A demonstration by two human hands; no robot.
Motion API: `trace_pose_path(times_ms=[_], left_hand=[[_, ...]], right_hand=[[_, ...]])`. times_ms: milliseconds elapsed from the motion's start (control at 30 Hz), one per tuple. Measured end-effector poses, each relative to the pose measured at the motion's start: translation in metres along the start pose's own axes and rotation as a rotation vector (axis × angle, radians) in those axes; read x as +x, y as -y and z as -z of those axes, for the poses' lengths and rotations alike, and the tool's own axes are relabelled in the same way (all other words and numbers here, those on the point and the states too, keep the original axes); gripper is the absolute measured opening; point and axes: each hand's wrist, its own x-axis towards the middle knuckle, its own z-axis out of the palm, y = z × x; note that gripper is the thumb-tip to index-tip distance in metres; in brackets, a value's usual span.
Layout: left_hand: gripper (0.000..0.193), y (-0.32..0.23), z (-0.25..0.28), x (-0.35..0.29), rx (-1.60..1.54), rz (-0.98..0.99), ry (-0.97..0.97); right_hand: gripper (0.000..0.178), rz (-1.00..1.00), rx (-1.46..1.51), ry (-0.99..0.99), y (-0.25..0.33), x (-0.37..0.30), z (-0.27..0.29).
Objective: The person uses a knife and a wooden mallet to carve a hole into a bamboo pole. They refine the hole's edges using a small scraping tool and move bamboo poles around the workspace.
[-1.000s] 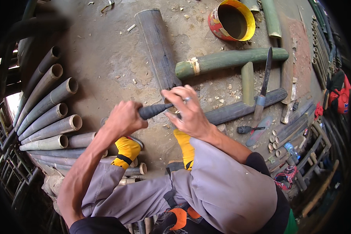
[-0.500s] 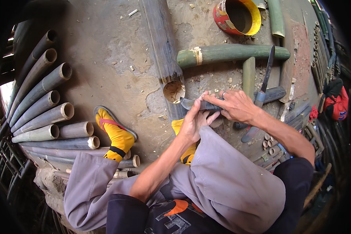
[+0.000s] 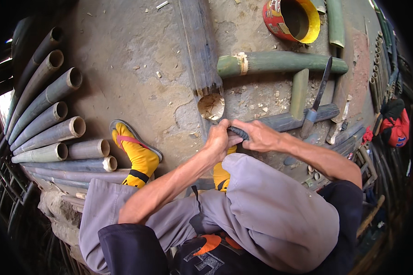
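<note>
A thick grey bamboo pole [image 3: 195,41] runs down from the far edge to a round, pale-walled opening [image 3: 211,106] holding some shavings. Just below that opening, my left hand [image 3: 219,140] is closed around the front part of a knife [image 3: 239,132]. Its dark, wrapped handle shows between my hands, while most of the blade is hidden by my left fingers. My right hand [image 3: 257,135] grips the handle's back end, index finger stretched along it toward the left hand. A yellow-socked foot [image 3: 221,176] is partly visible under my hands.
A green bamboo pole [image 3: 284,63] lies crosswise beyond my right hand. A long knife [image 3: 310,117] leans on a dark bamboo piece [image 3: 280,122]. A red-yellow tin [image 3: 314,30] stands at the back. Cut bamboo tubes [image 3: 50,133] fan out at left. Chips litter the floor.
Both hands have closed in around the knife and its blade, seen before, is now mostly covered. My left forearm has swung out to the left. The view has shifted slightly.
</note>
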Motion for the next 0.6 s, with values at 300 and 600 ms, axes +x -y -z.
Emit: trace_pose_path(times_ms=[300, 600], left_hand=[[0.077, -0.004, 0.041, -0.059, 0.511, -0.412, 0.328], [0.042, -0.108, 0.077, -0.116, 1.722, -0.762, -0.046]], right_hand=[[0.058, 0.183, 0.658, -0.531, 0.042, -0.002, -0.045], [0.069, 0.614, -0.508, -0.799, 0.110, 0.027, -0.019]])
